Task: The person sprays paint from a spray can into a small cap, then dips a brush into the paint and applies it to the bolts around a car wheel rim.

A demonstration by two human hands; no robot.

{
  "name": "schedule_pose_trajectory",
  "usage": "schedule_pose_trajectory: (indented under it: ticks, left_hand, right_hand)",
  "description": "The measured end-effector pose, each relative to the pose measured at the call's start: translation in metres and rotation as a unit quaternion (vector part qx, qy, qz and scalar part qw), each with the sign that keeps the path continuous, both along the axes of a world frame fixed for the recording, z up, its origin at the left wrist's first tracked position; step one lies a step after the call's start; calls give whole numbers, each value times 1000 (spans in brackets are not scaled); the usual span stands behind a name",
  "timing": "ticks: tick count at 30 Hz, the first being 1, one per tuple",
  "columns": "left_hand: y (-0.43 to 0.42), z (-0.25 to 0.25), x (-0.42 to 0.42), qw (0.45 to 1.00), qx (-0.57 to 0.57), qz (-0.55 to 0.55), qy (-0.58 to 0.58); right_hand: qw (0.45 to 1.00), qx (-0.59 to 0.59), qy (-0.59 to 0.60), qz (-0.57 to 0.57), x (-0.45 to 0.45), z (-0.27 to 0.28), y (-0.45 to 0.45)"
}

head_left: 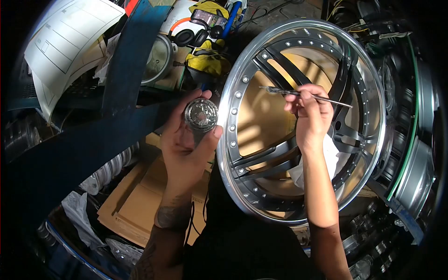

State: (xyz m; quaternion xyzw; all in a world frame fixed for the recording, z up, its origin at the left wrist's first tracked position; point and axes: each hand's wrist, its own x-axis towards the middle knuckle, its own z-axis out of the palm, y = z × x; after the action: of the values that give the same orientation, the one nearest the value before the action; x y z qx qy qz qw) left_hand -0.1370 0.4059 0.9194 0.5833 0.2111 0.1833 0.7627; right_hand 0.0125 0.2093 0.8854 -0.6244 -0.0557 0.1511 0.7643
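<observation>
My left hand (179, 151) is wrapped round a small round jar (201, 115); its top faces me and looks dark and glossy with pale smears. In my right hand (311, 114), thumb and fingers pinch a thin paintbrush (338, 101), its dark tip pointing left. Beneath the brush is a large wheel rim (225, 140) with a polished silver lip, black spokes (266, 156) and a ring of silver bolts. The right hand is over the spokes, and the jar is beside the lip's left edge. A crumpled white cloth or paper (331, 158) shows behind my right forearm.
Flat cardboard (135, 210) lies at lower left. A dark blue metal frame (126, 60) crosses the left side near white printed sheets (70, 42). Orange-black headphones (184, 36) and yellow-black gloves (207, 58) are at the back. More wheels (417, 177) stand at right.
</observation>
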Motion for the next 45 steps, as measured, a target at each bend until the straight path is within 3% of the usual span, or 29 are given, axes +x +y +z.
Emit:
schedule_pose_trajectory:
  ticks: [12, 45]
  left_hand:
    - [-1, -10, -1, 1000, -13, 9, 5]
    - [0, -19, 2, 1000, -16, 6, 13]
  right_hand:
    - [963, -228, -110, 92, 16, -31, 27]
    - [952, -272, -124, 64, 15, -35, 32]
